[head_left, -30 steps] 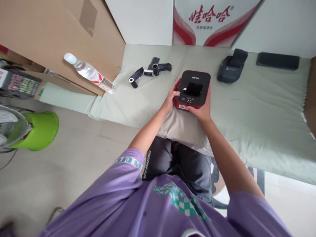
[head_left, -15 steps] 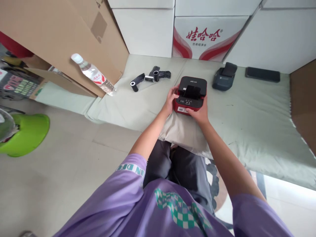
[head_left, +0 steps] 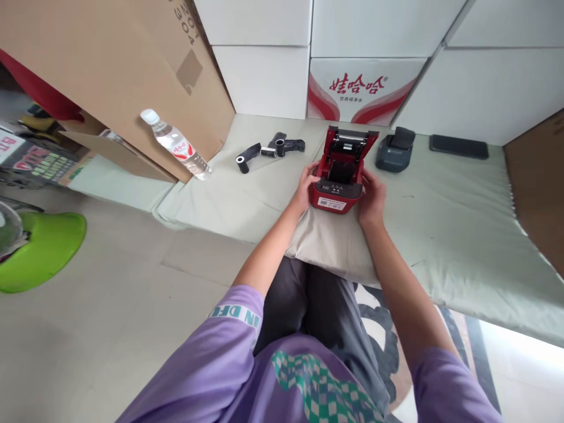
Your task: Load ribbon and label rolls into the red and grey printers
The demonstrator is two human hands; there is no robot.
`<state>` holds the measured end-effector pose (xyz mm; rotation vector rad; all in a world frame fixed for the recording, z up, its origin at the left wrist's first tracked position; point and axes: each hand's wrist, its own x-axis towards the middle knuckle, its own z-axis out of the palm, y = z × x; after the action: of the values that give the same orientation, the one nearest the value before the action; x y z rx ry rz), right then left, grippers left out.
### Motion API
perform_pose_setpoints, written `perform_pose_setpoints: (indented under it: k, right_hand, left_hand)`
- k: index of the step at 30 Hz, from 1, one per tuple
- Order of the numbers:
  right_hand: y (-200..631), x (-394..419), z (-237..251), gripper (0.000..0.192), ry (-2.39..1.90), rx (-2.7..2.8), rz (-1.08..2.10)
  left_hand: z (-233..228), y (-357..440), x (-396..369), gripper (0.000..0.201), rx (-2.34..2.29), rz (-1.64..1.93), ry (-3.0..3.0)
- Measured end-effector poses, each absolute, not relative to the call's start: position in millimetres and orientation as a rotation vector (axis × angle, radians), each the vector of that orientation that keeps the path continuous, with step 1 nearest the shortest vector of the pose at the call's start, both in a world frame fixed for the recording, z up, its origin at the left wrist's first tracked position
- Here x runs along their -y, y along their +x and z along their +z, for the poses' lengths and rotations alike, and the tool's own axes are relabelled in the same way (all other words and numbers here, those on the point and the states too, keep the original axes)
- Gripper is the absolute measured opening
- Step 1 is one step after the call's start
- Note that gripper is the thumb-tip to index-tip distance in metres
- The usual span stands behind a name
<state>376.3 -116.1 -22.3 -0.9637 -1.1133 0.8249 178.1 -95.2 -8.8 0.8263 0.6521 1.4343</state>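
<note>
A small red and black label printer [head_left: 337, 191] stands on the cloth-covered surface in front of me, its lid [head_left: 351, 144] raised. Inside its bay sits something black, probably a roll. My left hand [head_left: 305, 187] holds the printer's left side, thumb near the front top edge. Against the right side rests my right hand [head_left: 372, 195], its fingers curled along the casing and partly hidden behind it. To the right of the printer is a dark handheld device [head_left: 394, 154] with a black strip sticking up.
Several black rolls with loose tails [head_left: 278, 148] lie left of the printer. A tilted water bottle [head_left: 180, 145] leans by a cardboard box [head_left: 145, 70]. A black phone-like slab [head_left: 459, 147] lies at the right. White cartons [head_left: 264, 79] line the back; a green stool [head_left: 48, 247] stands left.
The printer's lid has swung up from shut to open. My right hand has shifted from the front corner to the right side. The view has tilted slightly.
</note>
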Motion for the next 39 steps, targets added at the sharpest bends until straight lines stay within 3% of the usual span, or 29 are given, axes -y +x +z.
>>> perform_pose_setpoints:
  k: [4,6,13,18,21,24,26,29,34,39]
  right_hand:
    - [386.8,75.6,-7.1,0.033,-1.119,0.555,0.814]
    - [384.0,59.5,-3.6,0.020,-1.142,0.534,0.775]
    - [368.9,66.1,-7.0,0.036,-1.013,0.987,0.594]
    - [372.5,65.1,-13.7,0.048,-0.989,1.024,0.639]
    - [373.8,58.8,-18.9,0.048,-0.997,1.021,0.698]
    - [374.0,56.6,-20.4,0.049,-0.999,0.992,0.755]
    - [373.9,57.6,-19.2,0.048,-1.010,0.985,0.771]
    - [373.6,60.0,-16.1,0.044,-1.039,0.998,0.769]
    - [372.6,62.3,-12.3,0.039,-1.066,1.018,0.761]
    - [371.3,62.1,-11.8,0.040,-1.069,1.059,0.746]
  left_hand:
    - [-3.2,177.4,98.2,0.049,-0.682,1.417,0.857]
    - [-1.4,176.9,99.0,0.049,-0.676,1.424,0.888]
    - [-10.7,176.6,96.5,0.056,-0.725,1.384,0.997]
    - [1.2,166.2,89.0,0.053,-0.894,1.468,1.326]
    - [35.0,156.0,70.9,0.046,-1.010,1.283,1.728]
    - [70.3,156.2,44.5,0.022,-1.073,0.779,2.049]
    - [82.3,164.2,28.9,0.029,-1.075,0.584,2.085]
    - [78.8,180.7,18.0,0.040,-1.099,0.626,1.978]
    - [61.1,192.0,25.8,0.030,-1.104,0.662,2.107]
    - [79.2,180.7,35.7,0.033,-1.034,0.638,2.156]
